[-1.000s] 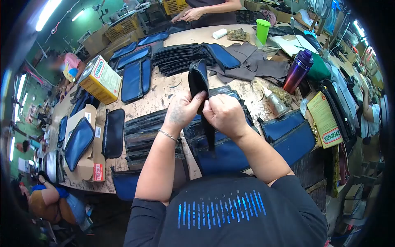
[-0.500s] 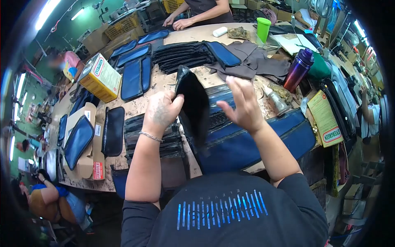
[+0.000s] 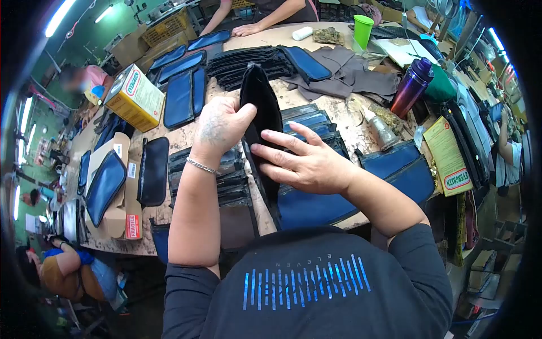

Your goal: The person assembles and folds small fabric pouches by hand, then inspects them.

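Observation:
My left hand (image 3: 220, 125) is closed, thumb on top, around the edge of a black pouch piece (image 3: 262, 107). The piece stands upright and looks like soft leather or fabric, with a dark inner face towards my right side. My right hand (image 3: 307, 161) has its fingers stretched out and apart, and their tips lie against or just in front of that dark face. Below it, blue pouch panels (image 3: 310, 206) with black edging lie on the table. Beside my left forearm is a stack of black strips and panels (image 3: 228, 183).
A yellow Evergreen tin (image 3: 134, 99) and a cardboard box (image 3: 116, 217) stand left. Stacked black pieces (image 3: 243, 68), grey-brown cloth (image 3: 339, 70), a purple bottle (image 3: 412, 87), a glue bottle (image 3: 381, 133) and a green cup (image 3: 362, 33) are beyond. A person's hand (image 3: 247, 30) rests across the table.
My right hand has come down and left from a raised position to the black pouch piece. My left hand still grips the piece, which stands slightly higher and more opened out.

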`<state>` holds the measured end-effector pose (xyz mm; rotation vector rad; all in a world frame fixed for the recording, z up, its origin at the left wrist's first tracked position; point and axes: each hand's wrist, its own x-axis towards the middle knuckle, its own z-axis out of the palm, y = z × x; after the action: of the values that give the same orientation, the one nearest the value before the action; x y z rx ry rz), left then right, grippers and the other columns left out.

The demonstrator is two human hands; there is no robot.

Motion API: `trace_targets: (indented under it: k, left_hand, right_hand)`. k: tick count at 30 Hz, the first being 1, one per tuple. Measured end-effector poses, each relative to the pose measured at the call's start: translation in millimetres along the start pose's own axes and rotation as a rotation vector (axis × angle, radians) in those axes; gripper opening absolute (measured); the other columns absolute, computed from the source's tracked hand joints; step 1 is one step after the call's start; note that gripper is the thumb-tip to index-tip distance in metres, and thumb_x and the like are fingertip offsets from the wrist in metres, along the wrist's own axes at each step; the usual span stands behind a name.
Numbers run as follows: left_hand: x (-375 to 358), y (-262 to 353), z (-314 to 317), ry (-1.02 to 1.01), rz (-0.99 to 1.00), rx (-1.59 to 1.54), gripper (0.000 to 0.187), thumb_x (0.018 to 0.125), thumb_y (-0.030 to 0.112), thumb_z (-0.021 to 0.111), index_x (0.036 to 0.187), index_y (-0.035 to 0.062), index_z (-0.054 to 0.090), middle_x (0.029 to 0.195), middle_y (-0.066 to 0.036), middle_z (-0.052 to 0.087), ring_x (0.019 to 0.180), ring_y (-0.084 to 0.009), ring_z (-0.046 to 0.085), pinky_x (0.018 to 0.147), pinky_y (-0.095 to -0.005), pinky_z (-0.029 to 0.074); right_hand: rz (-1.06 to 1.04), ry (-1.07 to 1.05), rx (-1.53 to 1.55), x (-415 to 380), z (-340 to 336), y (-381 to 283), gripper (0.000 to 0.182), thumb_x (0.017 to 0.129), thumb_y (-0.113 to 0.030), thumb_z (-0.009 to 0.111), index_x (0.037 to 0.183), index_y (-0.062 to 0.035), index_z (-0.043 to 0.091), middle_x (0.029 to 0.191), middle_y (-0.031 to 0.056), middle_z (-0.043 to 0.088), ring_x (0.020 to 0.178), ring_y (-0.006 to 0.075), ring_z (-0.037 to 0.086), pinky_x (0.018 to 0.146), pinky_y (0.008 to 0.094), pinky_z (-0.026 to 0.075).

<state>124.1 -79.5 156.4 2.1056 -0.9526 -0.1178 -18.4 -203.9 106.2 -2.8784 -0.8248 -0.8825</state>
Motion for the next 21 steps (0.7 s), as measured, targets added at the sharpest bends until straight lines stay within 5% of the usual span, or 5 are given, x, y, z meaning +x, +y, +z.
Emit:
trace_targets:
  k: [4, 9, 11, 15, 21]
  left_hand:
    - [10.8, -19.4, -18.0, -0.031, -0.119, -0.226, 0.023, 0.077, 0.017, 0.056, 0.057, 0.0056, 0.057, 0.050, 0.005, 0.047, 0.042, -0.0038, 0.040, 0.040, -0.0191, 0.029]
    - [24.1, -39.8, -45.0, -0.013, -0.055, -0.051, 0.030, 0.071, 0.020, 0.055, 0.051, -0.0016, 0.052, 0.042, -0.002, 0.043, 0.041, -0.0068, 0.040, 0.042, -0.0251, 0.033]
    - [26.6, -47.9, -58.7, -0.008, -0.192, 0.210, 0.025, 0.068, 0.019, 0.051, 0.057, -0.0008, 0.061, 0.048, -0.009, 0.056, 0.045, -0.0145, 0.055, 0.048, -0.0257, 0.043]
    - [22.9, -65.5, -62.4, -0.277, -0.247, 0.379, 0.025, 0.066, 0.019, 0.052, 0.058, -0.0021, 0.061, 0.051, -0.008, 0.058, 0.048, -0.0131, 0.055, 0.050, -0.0258, 0.044]
    - [16.2, -82.2, -47.6, -0.552, -0.307, 0.177, 0.011, 0.066, 0.008, 0.055, 0.065, -0.0033, 0.058, 0.058, -0.007, 0.058, 0.052, -0.0115, 0.058, 0.050, -0.0222, 0.045]
  right_hand:
    - [-0.007, -0.028, 0.020, -1.1, 5.5, 10.8, 0.037, 0.070, -0.013, 0.057, 0.107, -0.0191, 0.051, 0.106, 0.0031, 0.052, 0.108, 0.0194, 0.047, 0.098, 0.0436, 0.029]
    - [-0.056, -0.179, -0.005, 2.7, -3.0, 28.7, 0.014, 0.069, -0.013, 0.055, 0.082, -0.0133, 0.057, 0.082, 0.0018, 0.049, 0.095, 0.0188, 0.049, 0.097, 0.0408, 0.031]
    - [0.015, -0.178, 0.058, -2.0, -14.2, 41.2, 0.006, 0.068, -0.014, 0.057, 0.074, -0.0105, 0.057, 0.084, 0.0015, 0.051, 0.096, 0.0185, 0.049, 0.095, 0.0405, 0.032]
    - [0.028, -0.173, 0.319, -1.5, -29.6, 60.8, 0.008, 0.071, -0.013, 0.063, 0.074, -0.0063, 0.060, 0.087, 0.0054, 0.056, 0.092, 0.0209, 0.053, 0.088, 0.0381, 0.038]
    - [0.093, -0.214, 0.648, -5.3, -43.0, 77.0, 0.020, 0.069, -0.014, 0.066, 0.079, 0.0018, 0.060, 0.088, 0.0132, 0.060, 0.083, 0.0281, 0.057, 0.072, 0.0344, 0.045]
